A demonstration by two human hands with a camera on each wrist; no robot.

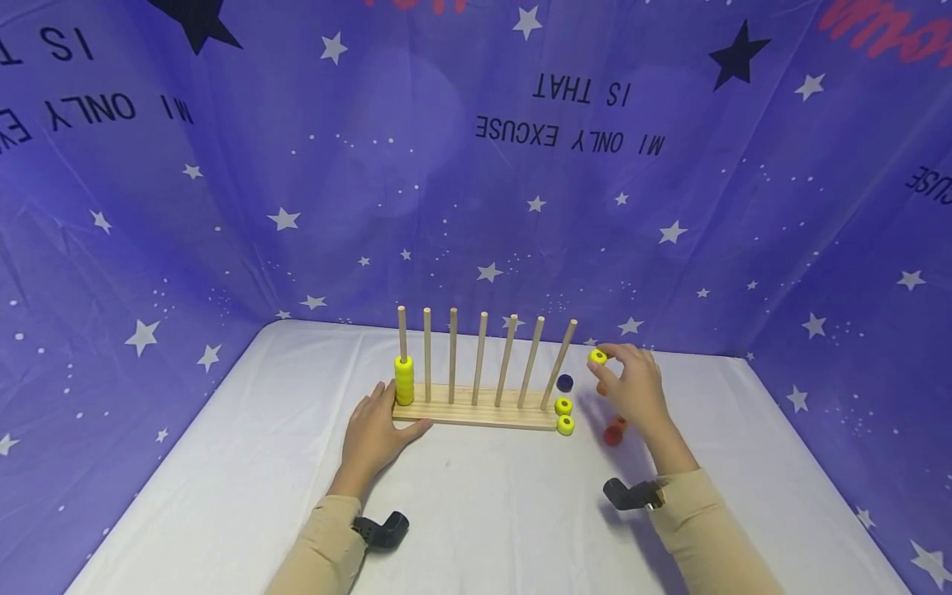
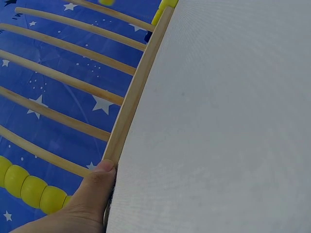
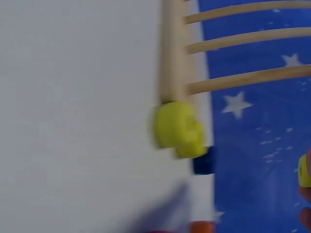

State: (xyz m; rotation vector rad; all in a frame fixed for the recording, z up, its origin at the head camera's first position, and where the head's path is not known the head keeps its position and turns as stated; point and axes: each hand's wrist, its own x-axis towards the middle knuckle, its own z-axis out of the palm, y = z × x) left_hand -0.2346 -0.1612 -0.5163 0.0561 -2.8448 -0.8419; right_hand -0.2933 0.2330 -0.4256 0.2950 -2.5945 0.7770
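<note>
Two inverted backdrop [image 1: 431, 215] phrases [image 1: 517, 130]: "MI ONLY EXCUSE", "IS THAT". Wooden rack [image 1: 464, 416], seven pegs [image 1: 453, 355] upward, long axis left-right; left hand [image 1: 373, 435] gripping end, right hand [image 1: 637, 390] pinching yellow bead [image 1: 596, 354].

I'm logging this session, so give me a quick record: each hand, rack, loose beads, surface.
Left hand: holds the left end of the wooden rack
Right hand: pinches a yellow bead
Rack: seven pegs; yellow stack on the leftmost, others bare
Loose beads: two yellow and one dark blue by the rack's right end; red and orange farther right
Surface: white cloth
</note>
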